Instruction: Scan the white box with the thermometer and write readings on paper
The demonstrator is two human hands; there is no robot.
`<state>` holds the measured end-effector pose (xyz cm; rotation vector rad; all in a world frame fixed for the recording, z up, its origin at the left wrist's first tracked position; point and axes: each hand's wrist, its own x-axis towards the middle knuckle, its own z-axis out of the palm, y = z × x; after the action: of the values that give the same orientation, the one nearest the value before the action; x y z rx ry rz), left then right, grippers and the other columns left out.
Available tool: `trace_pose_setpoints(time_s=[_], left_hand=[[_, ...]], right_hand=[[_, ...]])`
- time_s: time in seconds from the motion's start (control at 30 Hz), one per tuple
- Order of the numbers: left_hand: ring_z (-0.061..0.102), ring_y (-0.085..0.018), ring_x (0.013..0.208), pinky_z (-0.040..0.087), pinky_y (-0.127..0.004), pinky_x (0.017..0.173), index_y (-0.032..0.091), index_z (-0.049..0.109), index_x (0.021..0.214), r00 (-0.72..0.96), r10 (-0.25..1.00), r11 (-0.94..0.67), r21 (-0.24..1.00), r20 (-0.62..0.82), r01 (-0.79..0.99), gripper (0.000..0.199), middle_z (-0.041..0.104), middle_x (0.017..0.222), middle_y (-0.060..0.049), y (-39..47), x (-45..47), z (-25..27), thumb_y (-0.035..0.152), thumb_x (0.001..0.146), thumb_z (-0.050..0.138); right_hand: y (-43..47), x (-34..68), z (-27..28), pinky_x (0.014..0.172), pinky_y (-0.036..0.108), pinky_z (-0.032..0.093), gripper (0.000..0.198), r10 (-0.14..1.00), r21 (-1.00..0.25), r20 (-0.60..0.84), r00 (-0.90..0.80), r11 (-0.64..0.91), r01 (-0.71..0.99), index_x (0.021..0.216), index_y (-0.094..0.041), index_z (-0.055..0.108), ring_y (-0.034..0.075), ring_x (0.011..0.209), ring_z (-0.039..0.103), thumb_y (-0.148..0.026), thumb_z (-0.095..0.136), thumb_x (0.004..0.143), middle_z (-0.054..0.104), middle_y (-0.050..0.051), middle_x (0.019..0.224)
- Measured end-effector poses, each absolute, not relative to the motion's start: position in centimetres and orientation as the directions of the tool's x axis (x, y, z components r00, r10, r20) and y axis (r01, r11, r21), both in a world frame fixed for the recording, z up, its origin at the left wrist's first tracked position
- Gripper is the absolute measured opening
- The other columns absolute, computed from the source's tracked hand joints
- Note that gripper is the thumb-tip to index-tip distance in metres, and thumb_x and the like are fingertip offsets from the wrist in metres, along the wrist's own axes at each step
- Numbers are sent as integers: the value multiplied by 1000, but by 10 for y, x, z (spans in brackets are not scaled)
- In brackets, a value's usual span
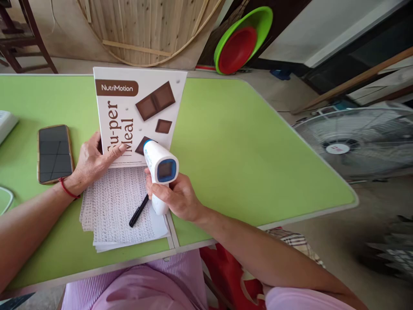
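Note:
My left hand [97,159] grips the lower left edge of a white box [151,125] printed with brown chocolate pieces and "NutriMotion Su-per Meal", its thumb over the front. The box is held upright above the table. Wrapped around the handle of a white infrared thermometer [158,161] is my right hand [180,198]. The thermometer's front end is close to the box's lower right; its blue-framed screen faces me and looks dark. Below both hands lies a stack of handwritten sheets [112,215], with a black pen [138,211] on top.
A smartphone [55,153] in a brown-edged case lies left of my left hand. The green table [232,150] has a pale rim. A white device [6,125] and cable sit at the far left. A fan [342,146] stands beyond the right edge, green and red basins [240,47] behind.

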<state>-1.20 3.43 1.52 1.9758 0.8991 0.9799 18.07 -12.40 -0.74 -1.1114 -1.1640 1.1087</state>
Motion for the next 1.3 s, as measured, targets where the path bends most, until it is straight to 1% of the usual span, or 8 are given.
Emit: trace_pose_setpoints(time_s=[0.17,0.33,0.57,0.97,1.3], left_hand=[[79,-32,83,63,-42,67,22,75,108,468,816,-501,820,340,276,70,84,101,-9,34,-13,17,90,88,74],[80,-34,90,65,-45,73,23,73,108,472,810,-509,817,348,272,69,83,104,-9,34,-13,17,89,88,75],[81,-34,92,66,-45,73,24,74,110,482,799,-522,813,359,260,70,83,105,-9,36,-13,14,90,88,75],[81,-34,94,66,-45,74,23,74,110,487,796,-522,815,360,252,70,84,106,-9,35,-13,15,90,88,76],[82,-35,97,69,-46,78,24,73,108,494,796,-518,816,349,257,69,83,108,-9,34,-13,18,89,88,76]], right_hand=[[-123,181,-7,60,34,52,42,988,-989,137,66,141,-48,84,-24,61,14,63,57,-61,82,92,59,-3,72],[-123,181,-7,60,34,52,42,986,-988,152,65,153,-18,85,-24,61,14,63,59,-61,81,92,62,-3,72],[-122,182,-7,61,35,53,46,991,-993,119,65,121,-15,83,-24,60,14,62,58,-64,82,90,63,-3,70],[-123,182,-8,60,35,53,39,988,-990,134,77,136,-24,86,-24,62,15,64,60,-57,82,91,63,-2,74],[-122,182,-8,61,35,53,42,987,-989,146,66,148,-25,84,-24,62,14,63,60,-60,81,92,64,-2,72]])
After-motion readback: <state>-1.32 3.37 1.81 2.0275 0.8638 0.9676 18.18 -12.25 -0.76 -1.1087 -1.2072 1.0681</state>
